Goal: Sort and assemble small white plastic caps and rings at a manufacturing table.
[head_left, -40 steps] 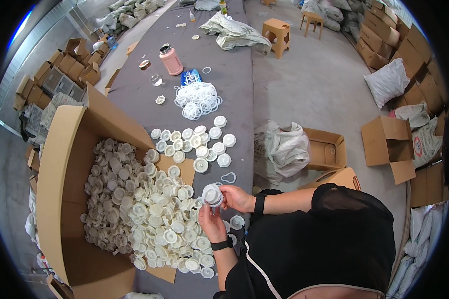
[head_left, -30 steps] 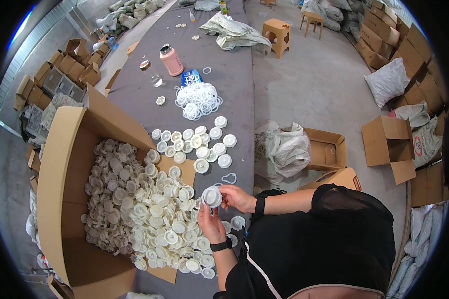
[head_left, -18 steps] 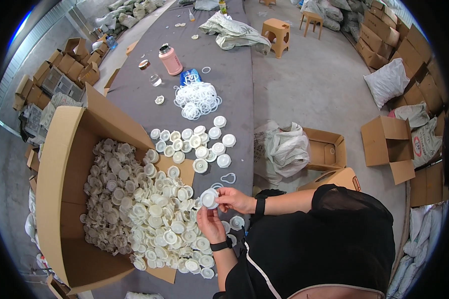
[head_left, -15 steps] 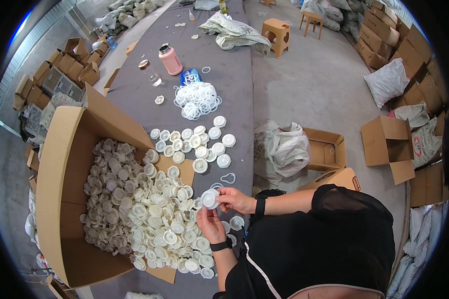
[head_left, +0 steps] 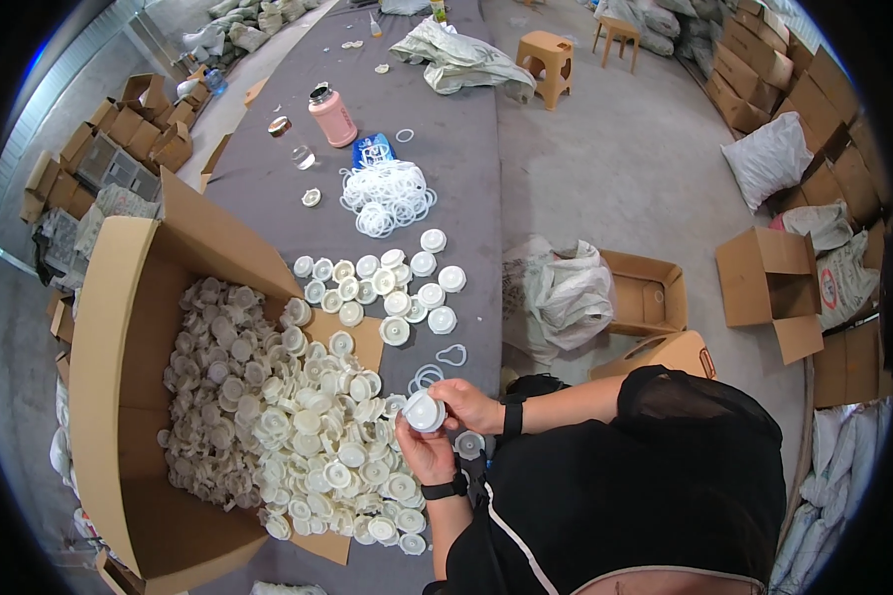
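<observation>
Between my two hands is a round white plastic cap [head_left: 425, 411], held tilted at the table's near right edge. My left hand [head_left: 428, 454] is closed on its lower left side. From the right, the fingers of my right hand [head_left: 470, 404] grip its rim. Just beyond them lie loose white rings [head_left: 427, 376] and a bent ring [head_left: 452, 354]. A big heap of similar caps [head_left: 327, 446] spills from a cardboard box [head_left: 119, 397] to the left of my hands. One more cap [head_left: 469, 444] lies close by my right wrist.
Beyond my hands, several caps [head_left: 394, 302] are spread on the grey table cover [head_left: 268, 218]. Farther off are a pile of white rings [head_left: 387, 198], a blue packet [head_left: 373, 151], a pink bottle [head_left: 332, 117] and a clear jar [head_left: 301, 156]. Right of the table stands an open carton [head_left: 645, 293].
Both hands have shifted slightly right and toward me with the cap. The cap has tipped, so more of its side shows. My right fingers have come further round its rim.
</observation>
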`<state>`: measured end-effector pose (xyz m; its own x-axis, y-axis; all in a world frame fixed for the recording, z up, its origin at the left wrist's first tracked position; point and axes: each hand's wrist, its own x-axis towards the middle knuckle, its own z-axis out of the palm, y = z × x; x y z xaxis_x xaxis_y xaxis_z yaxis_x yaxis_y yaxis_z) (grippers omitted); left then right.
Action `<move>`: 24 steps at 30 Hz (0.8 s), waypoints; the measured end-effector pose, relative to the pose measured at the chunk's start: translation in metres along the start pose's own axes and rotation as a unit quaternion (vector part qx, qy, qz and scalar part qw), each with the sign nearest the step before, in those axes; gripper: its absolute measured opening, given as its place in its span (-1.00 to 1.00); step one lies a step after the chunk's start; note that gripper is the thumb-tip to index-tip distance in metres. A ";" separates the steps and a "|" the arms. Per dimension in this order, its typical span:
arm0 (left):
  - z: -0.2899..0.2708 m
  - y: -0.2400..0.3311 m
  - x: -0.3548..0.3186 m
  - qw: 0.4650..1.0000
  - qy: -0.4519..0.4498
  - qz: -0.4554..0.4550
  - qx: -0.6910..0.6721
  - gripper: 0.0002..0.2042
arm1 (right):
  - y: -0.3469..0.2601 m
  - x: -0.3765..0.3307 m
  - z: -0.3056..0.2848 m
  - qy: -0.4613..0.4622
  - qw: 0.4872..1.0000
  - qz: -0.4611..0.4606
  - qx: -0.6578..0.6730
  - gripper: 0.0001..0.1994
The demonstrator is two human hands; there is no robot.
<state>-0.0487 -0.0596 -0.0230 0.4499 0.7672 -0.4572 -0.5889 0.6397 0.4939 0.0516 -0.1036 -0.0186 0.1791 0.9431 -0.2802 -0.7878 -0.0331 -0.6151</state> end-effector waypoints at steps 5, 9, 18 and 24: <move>-0.004 -0.002 0.006 1.000 0.004 0.007 0.028 -0.82 | -0.005 0.000 -0.002 -0.019 0.999 0.046 0.014 -0.74; -0.009 0.005 0.009 0.985 -0.051 -0.028 0.165 -0.85 | -0.018 0.012 -0.018 -0.080 0.977 0.170 -0.097 -0.71; -0.028 -0.023 0.019 0.988 0.044 -0.033 0.146 -0.88 | 0.006 0.027 -0.052 -0.023 0.953 0.273 -0.127 -0.69; -0.062 -0.006 0.060 0.830 0.055 0.147 0.535 -0.83 | 0.007 0.060 -0.058 0.040 0.966 0.182 -0.178 -0.68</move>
<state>-0.0592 -0.0202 -0.0992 0.2933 0.9265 -0.2356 0.2982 0.1454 0.9434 0.0906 -0.0668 -0.0826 -0.0162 0.8195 -0.5729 -0.5574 -0.4831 -0.6753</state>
